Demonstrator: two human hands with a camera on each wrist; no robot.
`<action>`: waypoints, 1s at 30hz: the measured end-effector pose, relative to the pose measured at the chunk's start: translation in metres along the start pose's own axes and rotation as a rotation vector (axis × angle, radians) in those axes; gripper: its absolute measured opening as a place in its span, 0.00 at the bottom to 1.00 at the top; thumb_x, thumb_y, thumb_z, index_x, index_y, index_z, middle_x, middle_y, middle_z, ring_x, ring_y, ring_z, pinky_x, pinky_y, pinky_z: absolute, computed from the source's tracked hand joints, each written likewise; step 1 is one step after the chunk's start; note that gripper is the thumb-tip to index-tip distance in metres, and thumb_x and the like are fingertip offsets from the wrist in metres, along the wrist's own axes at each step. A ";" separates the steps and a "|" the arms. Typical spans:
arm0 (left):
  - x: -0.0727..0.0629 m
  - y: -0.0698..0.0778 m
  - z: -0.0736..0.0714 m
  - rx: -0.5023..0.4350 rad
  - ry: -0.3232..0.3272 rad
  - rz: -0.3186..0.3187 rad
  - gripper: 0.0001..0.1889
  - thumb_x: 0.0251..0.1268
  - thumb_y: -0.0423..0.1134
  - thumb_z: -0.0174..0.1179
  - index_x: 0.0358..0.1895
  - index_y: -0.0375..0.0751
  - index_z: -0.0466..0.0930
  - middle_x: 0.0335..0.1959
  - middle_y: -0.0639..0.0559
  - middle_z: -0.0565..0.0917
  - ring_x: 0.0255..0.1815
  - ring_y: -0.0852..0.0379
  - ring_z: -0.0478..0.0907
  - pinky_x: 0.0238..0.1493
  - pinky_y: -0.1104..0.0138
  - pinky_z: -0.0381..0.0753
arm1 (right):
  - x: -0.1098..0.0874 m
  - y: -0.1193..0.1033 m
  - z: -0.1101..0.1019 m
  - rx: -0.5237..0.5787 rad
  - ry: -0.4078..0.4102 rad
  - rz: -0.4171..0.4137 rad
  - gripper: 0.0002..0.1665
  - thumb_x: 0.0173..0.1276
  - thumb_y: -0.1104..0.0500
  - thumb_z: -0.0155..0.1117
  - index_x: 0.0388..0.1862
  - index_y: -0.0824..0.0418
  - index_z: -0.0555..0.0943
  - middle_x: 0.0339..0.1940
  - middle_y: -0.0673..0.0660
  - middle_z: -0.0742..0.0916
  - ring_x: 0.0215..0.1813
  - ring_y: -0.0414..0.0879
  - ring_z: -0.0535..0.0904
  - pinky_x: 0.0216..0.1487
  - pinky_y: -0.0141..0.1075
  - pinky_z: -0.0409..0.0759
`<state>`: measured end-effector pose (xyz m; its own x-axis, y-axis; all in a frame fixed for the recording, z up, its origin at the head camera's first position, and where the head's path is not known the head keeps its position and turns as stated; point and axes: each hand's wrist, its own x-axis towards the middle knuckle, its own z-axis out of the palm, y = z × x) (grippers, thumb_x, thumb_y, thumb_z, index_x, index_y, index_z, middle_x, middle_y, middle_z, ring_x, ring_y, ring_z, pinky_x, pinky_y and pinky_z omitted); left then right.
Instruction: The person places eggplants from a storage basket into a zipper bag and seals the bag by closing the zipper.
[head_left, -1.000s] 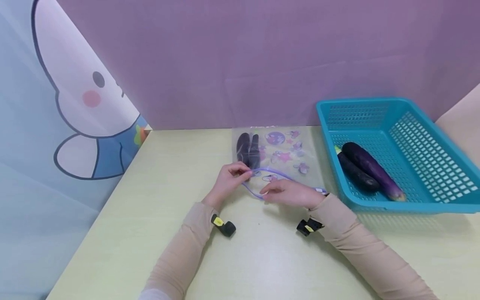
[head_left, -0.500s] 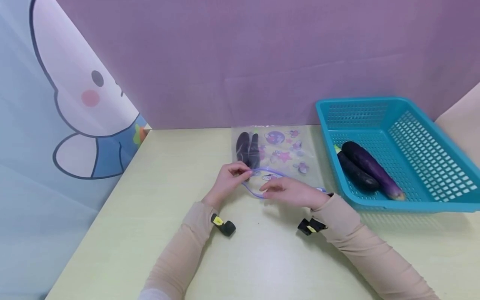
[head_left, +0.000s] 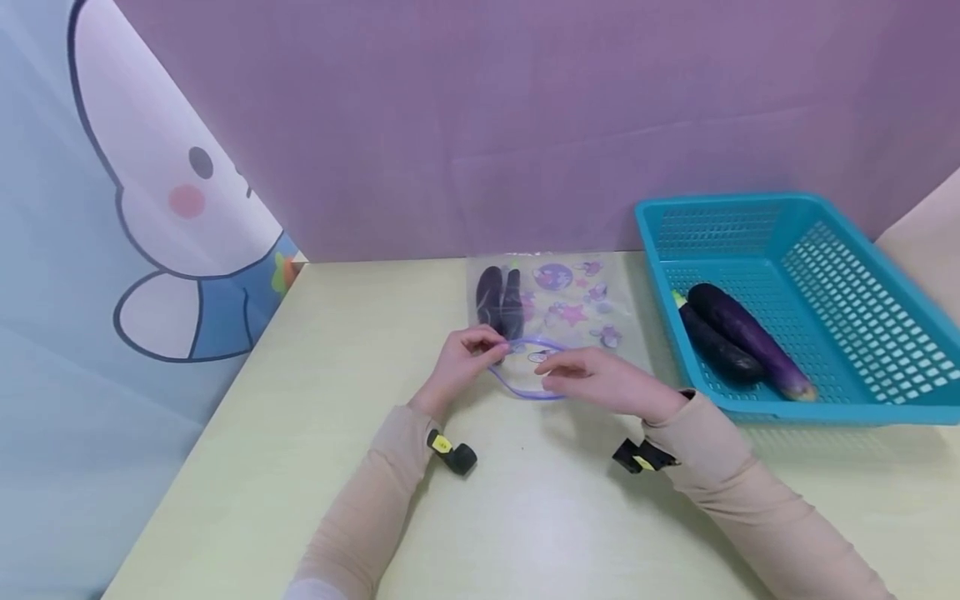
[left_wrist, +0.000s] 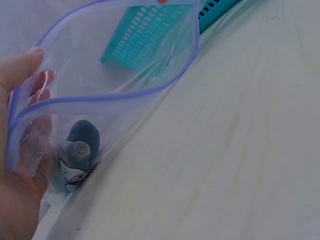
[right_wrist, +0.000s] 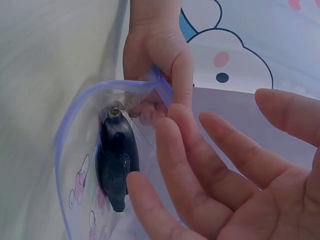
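A clear zip bag (head_left: 626,321) with a purple seal and cartoon prints lies on the table, its mouth gaping. Inside, at its left side, are two dark eggplants (head_left: 489,296), side by side; the stem end of one eggplant (right_wrist: 117,160) shows in the right wrist view. My left hand (head_left: 463,360) pinches the left corner of the bag's mouth, thumb outside at the purple seal (left_wrist: 130,95). At the mouth's right side is my right hand (head_left: 607,383), fingers spread and loosely bent, holding nothing. It hides the right end of the mouth in the head view.
A teal plastic basket (head_left: 862,414) stands to the right of the bag, holding two more eggplants (head_left: 750,333). A purple cloth wall (head_left: 525,125) rises behind the table, and a blue cartoon cloth (head_left: 60,417) hangs at the left.
My right hand has shifted a little to the right and its fingers have come away from the bag's near rim, which now shows more. The left hand keeps its hold on the corner.
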<state>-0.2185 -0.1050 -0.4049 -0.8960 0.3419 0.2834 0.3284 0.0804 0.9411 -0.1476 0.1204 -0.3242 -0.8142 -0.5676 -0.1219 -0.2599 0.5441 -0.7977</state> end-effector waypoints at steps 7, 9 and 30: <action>-0.001 -0.001 0.001 -0.011 -0.003 0.022 0.06 0.56 0.23 0.61 0.35 0.19 0.79 0.26 0.64 0.78 0.29 0.66 0.73 0.31 0.77 0.73 | -0.012 -0.007 -0.007 -0.013 0.016 0.006 0.23 0.73 0.53 0.52 0.59 0.66 0.75 0.62 0.65 0.78 0.63 0.60 0.72 0.60 0.52 0.73; -0.001 -0.002 0.001 -0.012 -0.005 0.020 0.06 0.56 0.22 0.61 0.35 0.19 0.78 0.26 0.65 0.78 0.29 0.66 0.73 0.31 0.77 0.73 | -0.016 -0.011 -0.010 -0.022 0.012 0.019 0.24 0.73 0.52 0.52 0.60 0.65 0.75 0.61 0.64 0.78 0.63 0.60 0.73 0.59 0.51 0.74; -0.003 0.000 0.000 -0.009 0.002 0.007 0.06 0.56 0.23 0.61 0.35 0.20 0.79 0.27 0.59 0.79 0.29 0.66 0.73 0.31 0.77 0.73 | -0.058 -0.012 -0.041 -0.081 0.022 0.058 0.24 0.72 0.47 0.53 0.59 0.61 0.77 0.56 0.60 0.82 0.58 0.54 0.77 0.55 0.49 0.77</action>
<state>-0.2161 -0.1057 -0.4057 -0.8945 0.3402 0.2902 0.3318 0.0700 0.9408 -0.1191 0.1722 -0.2831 -0.8398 -0.5210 -0.1528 -0.2527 0.6241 -0.7394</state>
